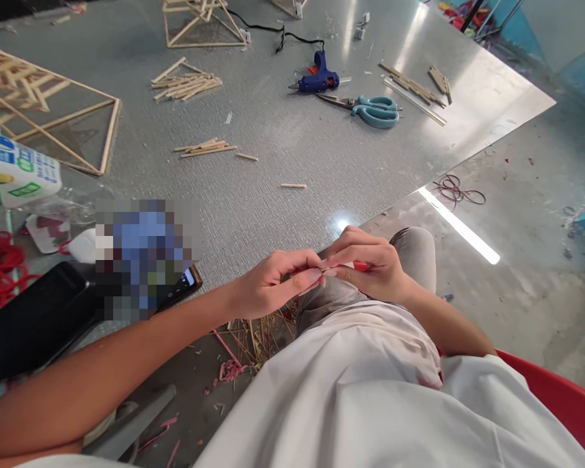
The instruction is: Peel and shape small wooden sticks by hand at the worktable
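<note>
Left hand [277, 281] and right hand [374, 263] meet, fingers [306, 279] pinched closed, any grip unclear to me; leftward, a printed package [22, 170], contents hidden.

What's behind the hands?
Around the left hand and right hand, the table edge and grey trousers show. A red patch by the right hand is unidentifiable. Whatever lies directly behind, or between the fingertips, is covered.

Loose white shirt [370, 409], faded grey trousers [422, 260]
</note>
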A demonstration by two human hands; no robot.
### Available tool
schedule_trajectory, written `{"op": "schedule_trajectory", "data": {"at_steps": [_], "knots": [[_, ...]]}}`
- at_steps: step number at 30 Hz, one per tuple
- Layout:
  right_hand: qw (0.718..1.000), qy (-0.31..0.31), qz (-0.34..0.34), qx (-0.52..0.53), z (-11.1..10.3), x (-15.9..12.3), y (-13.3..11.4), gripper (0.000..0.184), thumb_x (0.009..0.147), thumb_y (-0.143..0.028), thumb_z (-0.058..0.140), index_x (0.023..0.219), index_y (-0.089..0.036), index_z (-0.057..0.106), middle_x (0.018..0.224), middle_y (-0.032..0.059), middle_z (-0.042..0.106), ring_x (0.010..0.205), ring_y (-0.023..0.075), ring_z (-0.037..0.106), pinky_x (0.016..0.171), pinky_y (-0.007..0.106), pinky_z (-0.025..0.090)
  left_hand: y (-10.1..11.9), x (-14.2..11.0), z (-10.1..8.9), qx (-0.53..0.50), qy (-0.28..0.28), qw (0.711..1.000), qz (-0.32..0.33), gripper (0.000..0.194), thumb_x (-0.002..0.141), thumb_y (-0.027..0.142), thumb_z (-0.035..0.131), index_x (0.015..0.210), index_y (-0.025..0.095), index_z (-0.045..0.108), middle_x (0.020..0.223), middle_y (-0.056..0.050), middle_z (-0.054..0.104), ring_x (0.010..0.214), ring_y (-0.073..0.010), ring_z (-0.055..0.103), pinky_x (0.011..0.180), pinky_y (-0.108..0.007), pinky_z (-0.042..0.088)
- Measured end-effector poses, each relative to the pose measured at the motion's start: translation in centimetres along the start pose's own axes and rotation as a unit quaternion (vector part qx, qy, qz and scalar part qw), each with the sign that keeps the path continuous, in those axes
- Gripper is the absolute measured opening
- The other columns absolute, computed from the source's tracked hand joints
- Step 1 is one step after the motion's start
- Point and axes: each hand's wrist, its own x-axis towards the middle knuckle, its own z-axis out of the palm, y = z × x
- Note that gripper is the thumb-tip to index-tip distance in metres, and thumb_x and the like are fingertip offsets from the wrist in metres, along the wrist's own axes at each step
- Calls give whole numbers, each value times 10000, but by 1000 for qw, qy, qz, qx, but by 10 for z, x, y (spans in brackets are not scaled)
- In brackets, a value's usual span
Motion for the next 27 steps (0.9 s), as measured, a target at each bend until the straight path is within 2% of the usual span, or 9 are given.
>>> {"op": "schedule_trajectory", "data": {"at_steps": [3, 7, 12, 17, 27], "knots": [[1000, -13, 9, 1, 2, 3, -2, 112, 1069, -219, 751, 1135, -233, 840, 937, 52, 791, 836, 154, 699, 779, 319, 575, 4, -1, 0, 10, 1, 1000, 0, 324, 1137, 441, 473, 963, 186, 567, 700, 57, 423, 595, -109, 343, 574, -258, 305], [1000, -29, 7, -2, 3, 5, -3, 165, 1064, -205, 753, 1191, -255, 846, 957, 54, 785, 846, 156, 676, 811, 330, 568, 6, -2, 3, 36, 13, 999, 32, 321, 1115, 365, 455, 835, 209, 468, 705, 58, 390, 617, -118, 335, 604, -280, 317], [996, -46, 27, 67, 6, 6, 0, 192, 1054, -165, 754, 1190, -255, 855, 971, 56, 773, 890, 153, 698, 819, 307, 597, 1, -4, 8, 1, 1, 1000, 23, 393, 1127, 416, 378, 780, 233, 390, 678, 53, 375, 613, -129, 329, 601, -309, 321], [992, -16, 36, 119, 14, 4, 5, 225, 1029, -132, 776, 1199, -254, 858, 965, 46, 760, 863, 132, 706, 809, 281, 606, 1, -4, 10, -15, 12, 1000, 19, 416, 1131, 435, 385, 763, 242, 370, 652, 59, 365, 592, -128, 315, 585, -313, 311], [996, 37, 37, 73, 27, -3, 0, 150, 1061, -178, 732, 1145, -209, 852, 981, 73, 772, 808, 132, 700, 775, 290, 633, -1, -4, 10, -28, 21, 999, 17, 400, 1141, 414, 381, 789, 228, 426, 630, 71, 358, 575, -122, 290, 573, -309, 281]]}}
